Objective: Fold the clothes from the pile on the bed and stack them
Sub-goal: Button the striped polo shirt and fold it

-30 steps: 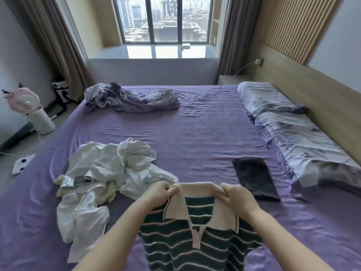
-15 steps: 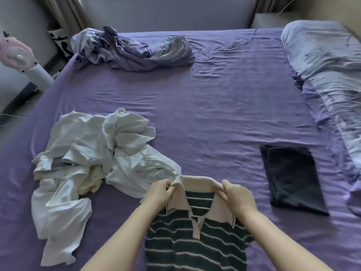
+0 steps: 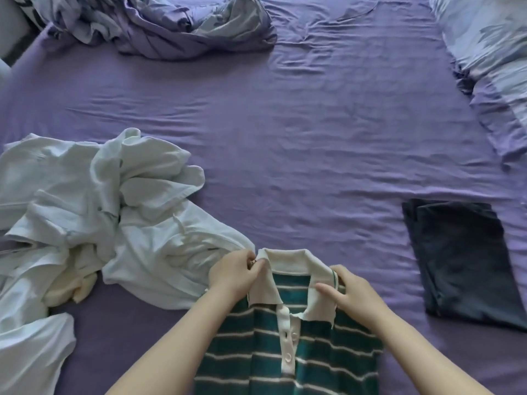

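Observation:
A green polo shirt (image 3: 285,337) with white stripes and a cream collar lies at the near edge of the purple bed (image 3: 299,143), its button placket facing up. My left hand (image 3: 233,273) pinches the left end of the collar. My right hand (image 3: 346,293) grips the right collar flap, thumb on top. A crumpled pile of white and cream clothes (image 3: 94,218) sits to the left, its edge touching the shirt's left shoulder. A folded dark navy garment (image 3: 462,260) lies flat to the right.
A rumpled lilac and grey quilt (image 3: 171,27) is bunched at the far left of the bed. A patterned pillow and bedding (image 3: 493,58) run along the right side. Bare purple sheet spreads between the shirt and the quilt.
The view has tilted down and closer to the bed. Both hands still hold the collar; my right hand has slid down onto the right collar flap.

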A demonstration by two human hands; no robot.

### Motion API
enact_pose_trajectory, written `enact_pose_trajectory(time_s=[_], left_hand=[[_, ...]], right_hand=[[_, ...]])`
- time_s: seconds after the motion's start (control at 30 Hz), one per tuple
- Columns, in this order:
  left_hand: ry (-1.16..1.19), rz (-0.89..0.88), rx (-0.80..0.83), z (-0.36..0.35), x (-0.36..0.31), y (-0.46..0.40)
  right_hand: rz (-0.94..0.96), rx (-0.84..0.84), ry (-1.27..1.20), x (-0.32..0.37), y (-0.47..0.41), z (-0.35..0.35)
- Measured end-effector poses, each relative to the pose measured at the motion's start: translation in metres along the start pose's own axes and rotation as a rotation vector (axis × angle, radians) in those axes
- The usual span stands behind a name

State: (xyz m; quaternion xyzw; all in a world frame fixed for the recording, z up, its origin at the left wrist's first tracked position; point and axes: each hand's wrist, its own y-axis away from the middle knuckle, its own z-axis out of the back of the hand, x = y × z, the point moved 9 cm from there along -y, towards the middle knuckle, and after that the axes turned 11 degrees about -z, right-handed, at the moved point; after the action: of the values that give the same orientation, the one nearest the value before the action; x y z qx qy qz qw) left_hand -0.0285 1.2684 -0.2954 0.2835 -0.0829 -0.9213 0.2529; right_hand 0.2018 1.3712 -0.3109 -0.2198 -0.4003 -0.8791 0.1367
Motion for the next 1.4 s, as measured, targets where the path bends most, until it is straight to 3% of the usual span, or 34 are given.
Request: enact_pose_trajectory(time_s=[0.07, 0.1, 0.2, 0.27, 0.53, 0.77, 0.87, 1.03, 1.1, 1.17, 1.27, 1.4], left_hand=[[-0.021, -0.112, -0.190, 0.023, -0.005, -0.002], [-0.102, -0.178, -0.206, 0.029, -0.006, -0.007], [-0.432, -0.308, 0.152, 0.012, -0.001, -0.023], [-0.497, -0.334, 0.322, 0.002, 0.006, -0.025], [-0.780, -0.304, 0.453, 0.028, 0.059, 0.007], [-0.950, -0.306, 0.589, 0.057, 0.122, 0.042], [-0.801, -0.299, 0.527, 0.060, 0.117, 0.042], [-0.245, -0.295, 0.053, 0.062, 0.062, 0.031], [0.037, -0.200, 0.109, 0.037, 0.049, 0.033], [0.164, -0.128, 0.222, 0.009, 0.041, 0.035], [0.157, -0.053, 0.259, -0.005, 0.046, 0.031], [0.152, -0.010, 0.239, 0.000, 0.053, 0.027]], right_hand=[[-0.020, -0.074, -0.076, -0.011, 0.005, 0.006], [-0.029, -0.110, -0.095, -0.013, 0.006, 0.009], [-0.039, -0.171, -0.090, -0.007, 0.008, 0.012], [-0.039, -0.182, -0.066, -0.002, 0.009, 0.012], [-0.114, -0.101, -0.141, -0.012, 0.020, 0.012], [-0.131, -0.010, -0.030, -0.015, 0.031, 0.008], [-0.129, -0.022, -0.026, -0.014, 0.031, 0.007], [-0.134, -0.010, -0.027, -0.021, 0.035, 0.008], [-0.129, 0.010, -0.003, -0.025, 0.038, 0.008], [-0.109, 0.023, 0.083, -0.028, 0.039, 0.009], [-0.081, -0.007, 0.232, -0.030, 0.042, 0.014], [-0.058, -0.179, 0.281, -0.030, 0.047, 0.037]])
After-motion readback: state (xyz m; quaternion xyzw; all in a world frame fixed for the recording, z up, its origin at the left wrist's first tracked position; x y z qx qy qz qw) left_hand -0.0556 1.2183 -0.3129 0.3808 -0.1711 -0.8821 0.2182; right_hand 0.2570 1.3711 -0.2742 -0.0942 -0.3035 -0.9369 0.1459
